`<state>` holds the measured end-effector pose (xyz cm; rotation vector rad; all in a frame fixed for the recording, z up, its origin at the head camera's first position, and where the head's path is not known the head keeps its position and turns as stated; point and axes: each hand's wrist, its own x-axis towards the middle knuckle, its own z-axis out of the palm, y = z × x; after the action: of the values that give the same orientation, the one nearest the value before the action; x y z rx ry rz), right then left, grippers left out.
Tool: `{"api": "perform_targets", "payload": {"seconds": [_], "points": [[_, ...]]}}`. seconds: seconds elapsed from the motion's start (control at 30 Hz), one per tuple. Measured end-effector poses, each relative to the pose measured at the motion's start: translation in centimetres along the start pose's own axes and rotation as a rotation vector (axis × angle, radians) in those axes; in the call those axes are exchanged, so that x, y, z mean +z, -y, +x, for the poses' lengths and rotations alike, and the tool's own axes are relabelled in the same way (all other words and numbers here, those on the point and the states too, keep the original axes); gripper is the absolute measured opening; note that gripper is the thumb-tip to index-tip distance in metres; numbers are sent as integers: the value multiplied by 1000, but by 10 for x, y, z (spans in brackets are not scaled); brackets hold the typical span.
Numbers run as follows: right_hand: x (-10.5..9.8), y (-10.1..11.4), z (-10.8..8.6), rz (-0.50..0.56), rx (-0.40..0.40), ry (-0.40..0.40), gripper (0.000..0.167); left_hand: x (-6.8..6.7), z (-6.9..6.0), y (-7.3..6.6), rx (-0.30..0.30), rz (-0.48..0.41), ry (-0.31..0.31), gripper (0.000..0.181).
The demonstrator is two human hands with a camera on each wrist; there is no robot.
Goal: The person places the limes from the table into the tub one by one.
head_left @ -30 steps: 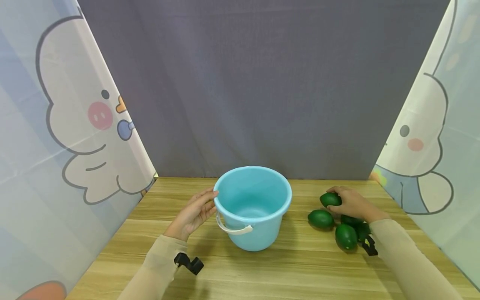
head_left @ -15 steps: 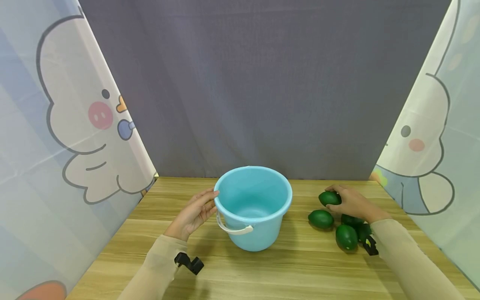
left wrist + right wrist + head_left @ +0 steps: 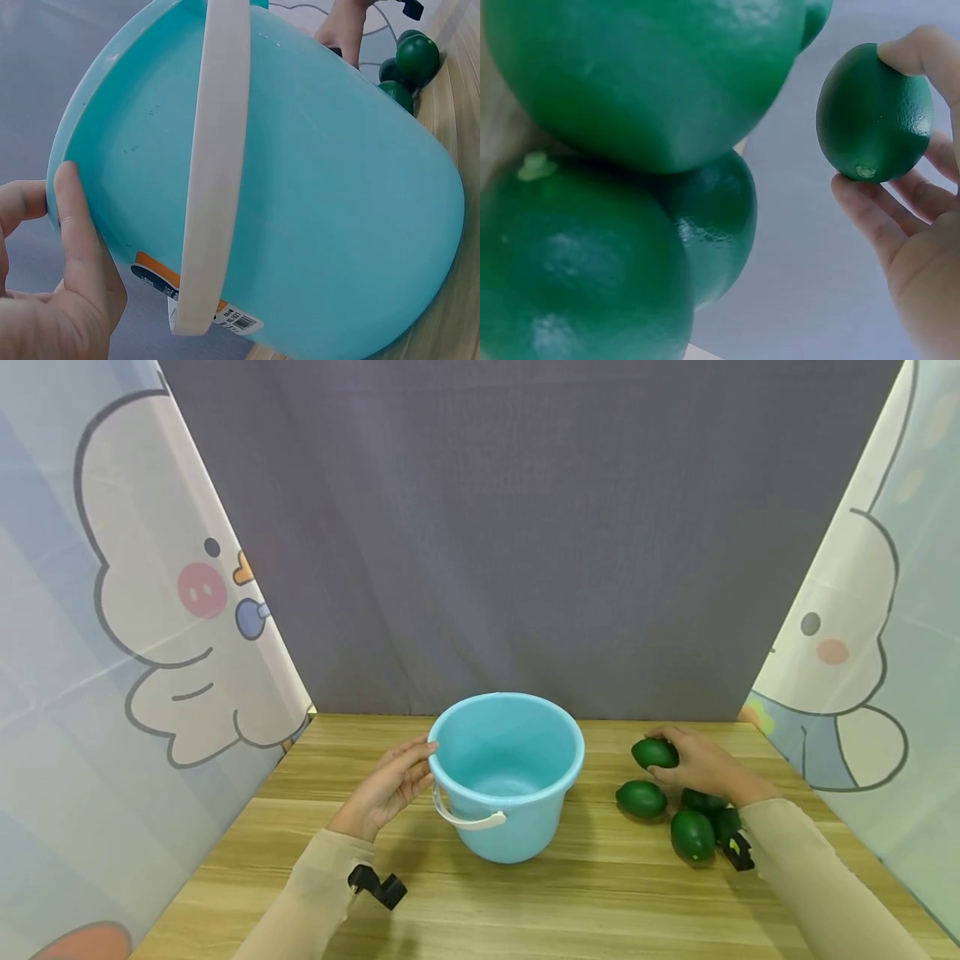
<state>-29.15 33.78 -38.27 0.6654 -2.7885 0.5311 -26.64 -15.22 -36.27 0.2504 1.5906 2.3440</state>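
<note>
Works over a pale wood-grain table [image 3: 540, 910], with a small black plastic wrist mount [image 3: 377, 887] on the beige cloth left sleeve [image 3: 292, 906]. Has a curved white plastic handle [image 3: 476, 822] hanging down the near-left side of an upright, round, light-blue plastic bucket [image 3: 517, 831]. Grips the bucket at its left rim with the left hand [image 3: 390, 787], fingers and thumb lightly closed about the edge. Detects no fruit inside through the open mouth.

Has four glossy dark-green oval fruits [image 3: 693, 837] resting on the table to the right of the bucket and apart from it: one slightly to the left, three clustered, partly hidden by the right hand [image 3: 708, 768] and wrist. Cannot confirm whether real or imitation. Beyond the cluster, pinches a fifth dark-green oval fruit [image 3: 652, 753] between right thumb and fingertips, spread only to the fruit's breadth; seems raised off the wood. Faces a plain dark-grey cloth curtain [image 3: 525, 543] at the rear.

Rate progress, by judgement, as early. Done: bucket steadied, one fruit taken up. Outstanding: release of the held fruit, and four others not yet lifted.
</note>
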Motion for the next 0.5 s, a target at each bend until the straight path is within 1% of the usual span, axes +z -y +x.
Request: {"api": "perform_targets", "payload": {"seconds": [0.27,0.5], "points": [[-4,6,1,-11,-30,-24,58,-1,2,0,-7,18,-2,50],[-6,12,1,17,-26,-37,57,-1,0,0,-7,12,-1,47]]}}
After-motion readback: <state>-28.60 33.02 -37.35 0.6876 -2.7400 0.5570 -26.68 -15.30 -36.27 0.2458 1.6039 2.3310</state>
